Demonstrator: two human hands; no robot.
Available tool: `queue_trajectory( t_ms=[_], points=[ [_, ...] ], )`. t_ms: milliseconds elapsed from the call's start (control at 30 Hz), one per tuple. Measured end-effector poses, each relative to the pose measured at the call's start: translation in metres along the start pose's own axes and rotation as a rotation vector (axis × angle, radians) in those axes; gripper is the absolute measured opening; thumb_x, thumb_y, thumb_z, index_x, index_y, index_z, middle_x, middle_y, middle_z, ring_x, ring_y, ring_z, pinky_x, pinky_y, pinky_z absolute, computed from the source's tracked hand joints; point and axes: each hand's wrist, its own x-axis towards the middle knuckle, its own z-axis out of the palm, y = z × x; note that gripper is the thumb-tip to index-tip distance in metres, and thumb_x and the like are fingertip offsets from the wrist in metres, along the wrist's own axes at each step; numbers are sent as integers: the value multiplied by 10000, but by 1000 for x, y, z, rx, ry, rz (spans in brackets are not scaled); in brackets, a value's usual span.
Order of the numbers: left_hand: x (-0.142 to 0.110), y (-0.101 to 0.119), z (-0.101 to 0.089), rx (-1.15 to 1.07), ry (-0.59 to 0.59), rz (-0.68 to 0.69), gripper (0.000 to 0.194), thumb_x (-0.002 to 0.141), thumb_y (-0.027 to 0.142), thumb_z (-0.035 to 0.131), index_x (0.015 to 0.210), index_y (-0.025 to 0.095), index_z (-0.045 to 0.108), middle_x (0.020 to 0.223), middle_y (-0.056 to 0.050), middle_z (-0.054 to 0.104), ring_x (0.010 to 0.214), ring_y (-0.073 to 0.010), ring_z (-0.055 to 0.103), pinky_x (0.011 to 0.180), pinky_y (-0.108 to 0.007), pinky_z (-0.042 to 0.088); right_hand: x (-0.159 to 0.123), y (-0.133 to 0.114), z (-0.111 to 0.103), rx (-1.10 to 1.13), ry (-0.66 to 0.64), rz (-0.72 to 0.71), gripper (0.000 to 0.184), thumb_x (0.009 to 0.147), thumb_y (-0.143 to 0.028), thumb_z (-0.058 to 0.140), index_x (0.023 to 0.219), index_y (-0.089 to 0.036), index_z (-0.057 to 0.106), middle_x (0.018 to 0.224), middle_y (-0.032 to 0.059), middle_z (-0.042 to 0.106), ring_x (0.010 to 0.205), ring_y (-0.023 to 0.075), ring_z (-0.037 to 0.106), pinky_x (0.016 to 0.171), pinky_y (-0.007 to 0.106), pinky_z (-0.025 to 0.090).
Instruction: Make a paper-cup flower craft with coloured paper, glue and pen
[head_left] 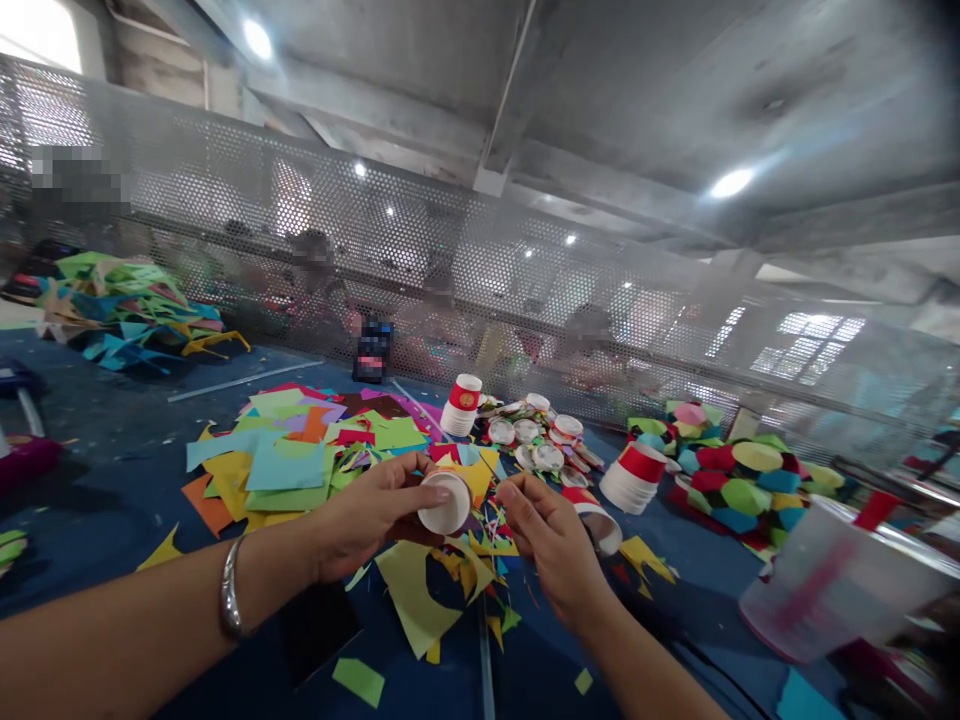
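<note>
White cup | end-on, long axis toward viewer | left hand clasping it | right hand pinched, contents unclear

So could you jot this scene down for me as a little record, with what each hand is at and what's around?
Left hand: holds a white round piece, perhaps a cup
Right hand: just right of that piece, fingers pinched; anything thin between them is too small to tell
Left wrist: silver bangle
Table: dark blue
Left of centre: coloured paper
Beyond the hands: red-and-white cups
Far right: clear container
Behind: mesh screen
</note>
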Motion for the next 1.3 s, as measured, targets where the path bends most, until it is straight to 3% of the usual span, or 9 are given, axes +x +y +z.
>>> queue_trajectory(
  t_ms=[233, 467, 1000, 1300],
  points=[
    [1, -5, 3, -77, 53, -17, 434, 684, 315, 876, 929, 197, 537, 954, -21, 704, 884, -175, 655, 775, -310, 505, 0, -2, 2, 94, -16, 121, 433, 893, -612, 646, 793, -204, 540, 618, -88, 301, 495, 77, 168, 437, 255, 122],
    [1, -9, 6, -93, 74, -51, 461, 638, 282, 891, 939, 186, 555, 987, -45, 695, 938, -209, 659, 789, -315, 515, 3, -1, 1, 128, -37, 177, 428, 898, -601, 653, 814, -198, 538, 625, -91, 297, 512, 71, 159, 444, 249, 102],
    [6, -12, 0, -194, 45, -91, 384, 746, 255, 820, 964, 184, 511, 1000, -59, 680, 919, -189, 655, 772, -308, 552, 3, 8, 3, 203, -125, 265, 422, 929, -574, 642, 812, -201, 481, 635, -96, 276, 521, 62, 155, 445, 225, 95],
    [9, -11, 0, -28, 46, -66, 377, 805, 340, 791, 1021, 183, 525, 937, -11, 654, 808, -130, 628, 652, -235, 530, 5, 7, 4, 293, -211, 344, 387, 870, -521, 738, 883, -193, 532, 647, -103, 368, 460, 21, 133, 418, 208, 84]
  ],
)
